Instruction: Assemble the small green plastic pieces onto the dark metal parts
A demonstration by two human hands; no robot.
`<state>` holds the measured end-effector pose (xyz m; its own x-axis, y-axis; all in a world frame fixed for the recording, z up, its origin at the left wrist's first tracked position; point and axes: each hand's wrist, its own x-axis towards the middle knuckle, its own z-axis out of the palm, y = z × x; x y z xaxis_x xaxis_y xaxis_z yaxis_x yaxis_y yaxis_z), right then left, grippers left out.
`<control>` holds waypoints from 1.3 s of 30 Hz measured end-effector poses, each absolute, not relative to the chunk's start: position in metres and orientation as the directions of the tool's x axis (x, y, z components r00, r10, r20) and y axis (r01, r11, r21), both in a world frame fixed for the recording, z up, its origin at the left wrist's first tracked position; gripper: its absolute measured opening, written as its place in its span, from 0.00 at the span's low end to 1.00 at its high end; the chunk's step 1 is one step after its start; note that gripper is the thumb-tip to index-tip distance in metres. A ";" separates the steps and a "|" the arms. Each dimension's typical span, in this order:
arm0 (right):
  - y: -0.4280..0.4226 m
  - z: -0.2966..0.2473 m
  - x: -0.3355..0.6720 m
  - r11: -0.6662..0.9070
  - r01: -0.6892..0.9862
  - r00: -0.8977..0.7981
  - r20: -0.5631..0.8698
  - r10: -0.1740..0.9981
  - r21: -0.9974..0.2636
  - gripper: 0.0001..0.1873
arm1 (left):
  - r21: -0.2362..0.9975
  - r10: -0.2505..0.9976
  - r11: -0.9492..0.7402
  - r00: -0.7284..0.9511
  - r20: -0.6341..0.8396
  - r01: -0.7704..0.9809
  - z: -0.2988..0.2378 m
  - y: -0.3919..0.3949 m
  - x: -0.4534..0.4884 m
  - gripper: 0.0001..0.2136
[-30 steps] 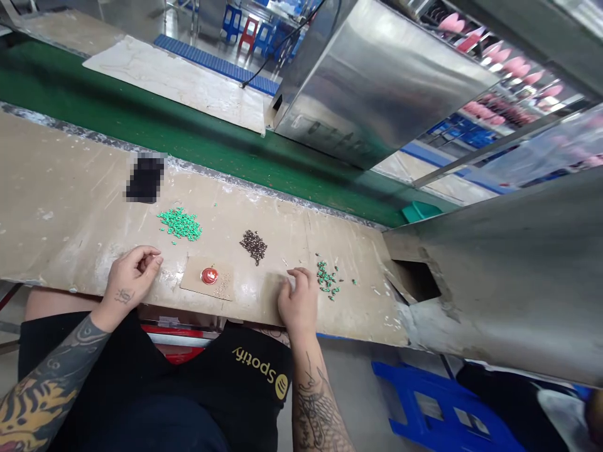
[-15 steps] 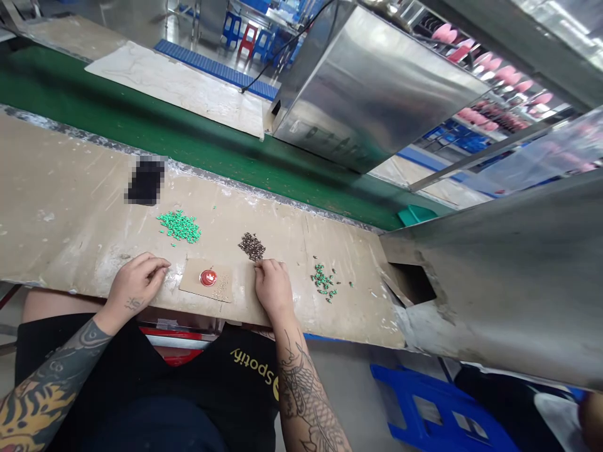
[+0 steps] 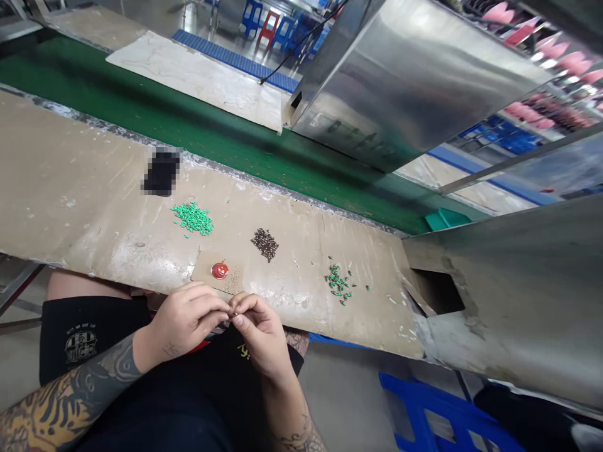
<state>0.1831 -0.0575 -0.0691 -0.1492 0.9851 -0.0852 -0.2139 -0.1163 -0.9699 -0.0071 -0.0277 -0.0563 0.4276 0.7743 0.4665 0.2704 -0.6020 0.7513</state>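
Our left hand (image 3: pixel 186 317) and right hand (image 3: pixel 261 333) pinch a tiny part (image 3: pixel 234 315); seemingly joined pieces (image 3: pixel 338 284) lie right; a green pile (image 3: pixel 194 219) and brown pile (image 3: pixel 265 243) remain.

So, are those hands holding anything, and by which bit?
Yes, a tiny piece, pinched where the left hand and right hand meet. It's too small and covered to tell what it is or which part is held.

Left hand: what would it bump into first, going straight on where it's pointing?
Most likely the right hand: its fingers look almost against the left hand; depth is unclear.
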 end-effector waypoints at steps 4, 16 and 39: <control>-0.059 -0.063 0.175 -0.135 -0.262 -0.141 -0.101 0.985 -0.956 0.12 | 0.750 0.758 -0.616 0.439 0.483 0.239 -0.053 -0.030 -0.006 0.03; -0.062 -0.060 0.176 0.021 -0.090 -0.151 0.035 0.988 -0.996 0.04 | 0.866 0.816 -0.469 0.460 0.351 0.171 -0.055 -0.027 -0.011 0.05; -0.062 -0.067 0.169 0.096 -0.199 -0.043 0.107 0.993 -0.975 0.06 | 0.778 0.757 -0.614 0.378 0.533 0.132 -0.063 -0.030 -0.007 0.03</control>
<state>0.1690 -0.0619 -0.0673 -0.0435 0.9933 0.1069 -0.1993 0.0963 -0.9752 -0.0066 -0.0299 -0.0626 0.3776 0.7570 0.5332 0.1319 -0.6139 0.7783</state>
